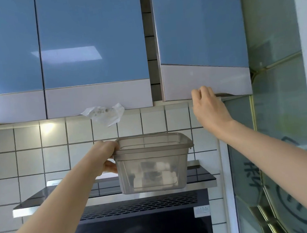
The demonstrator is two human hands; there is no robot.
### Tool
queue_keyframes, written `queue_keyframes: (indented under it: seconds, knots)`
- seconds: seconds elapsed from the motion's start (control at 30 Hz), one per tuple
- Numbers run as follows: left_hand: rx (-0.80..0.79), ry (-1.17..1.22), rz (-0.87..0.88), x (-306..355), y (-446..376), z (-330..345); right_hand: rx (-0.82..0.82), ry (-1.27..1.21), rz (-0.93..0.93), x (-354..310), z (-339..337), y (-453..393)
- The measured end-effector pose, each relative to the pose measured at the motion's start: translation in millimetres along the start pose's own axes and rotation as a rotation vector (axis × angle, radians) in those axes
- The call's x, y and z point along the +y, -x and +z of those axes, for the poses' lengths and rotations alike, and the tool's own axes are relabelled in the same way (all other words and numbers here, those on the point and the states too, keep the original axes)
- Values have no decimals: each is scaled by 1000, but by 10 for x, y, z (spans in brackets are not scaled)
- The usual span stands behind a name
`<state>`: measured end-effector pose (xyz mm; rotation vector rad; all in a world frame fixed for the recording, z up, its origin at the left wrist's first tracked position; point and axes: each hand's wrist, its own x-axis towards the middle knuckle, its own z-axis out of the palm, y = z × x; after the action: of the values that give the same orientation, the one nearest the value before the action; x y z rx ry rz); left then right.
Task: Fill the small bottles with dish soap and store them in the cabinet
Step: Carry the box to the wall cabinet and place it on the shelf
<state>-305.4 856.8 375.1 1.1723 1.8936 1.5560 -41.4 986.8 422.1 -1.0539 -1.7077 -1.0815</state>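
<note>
Two bare forearms rise from the bottom corners of the head view, the nearest things to the camera. At the end of the left arm, the left hand (105,155) closes its grip on the left rim of a clear, grey-tinted plastic container (152,164), fingers curled over the lip and thumb pressed against the side wall below it, so the tub is held up in the air in front of the white tiled wall (58,156). Through the container's walls, several small bottles (155,173) show as blurred white and dark shapes lying at the bottom; how many there are and whether they are filled cannot be told. The right hand (207,106) reaches higher, its fingers hooked under the bottom edge of the right cabinet door (200,35), a blue panel with a pale band along its foot; that door stands slightly ajar, tilted out of line with its neighbours, with a dark gap showing along its left side. The two blue doors to the left (91,37) sit flush and shut. A crumpled piece of white paper (105,113) hangs from under the middle door, above the container. Below the held tub juts the dark glass and steel top of a range hood (193,180), with a black perforated grille beneath. A greenish glass panel with gold-coloured framing (280,103) fills the right side.
</note>
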Motion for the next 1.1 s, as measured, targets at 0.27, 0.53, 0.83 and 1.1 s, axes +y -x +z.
queue_keyframes:
  seconds: [0.27, 0.53, 0.83, 1.1]
  knots:
    - [-64, 48, 57, 377, 203, 217, 300, -257, 204, 539, -489, 351]
    - [-134, 133, 118, 754, 502, 495, 492, -584, 476, 990, -732, 700]
    - [-190, 160, 118, 951, 637, 760, 464, -885, 742, 1258, -837, 956]
    - [-180, 158, 118, 949, 667, 873, 358, -1336, 747, 1101, -1033, 1019]
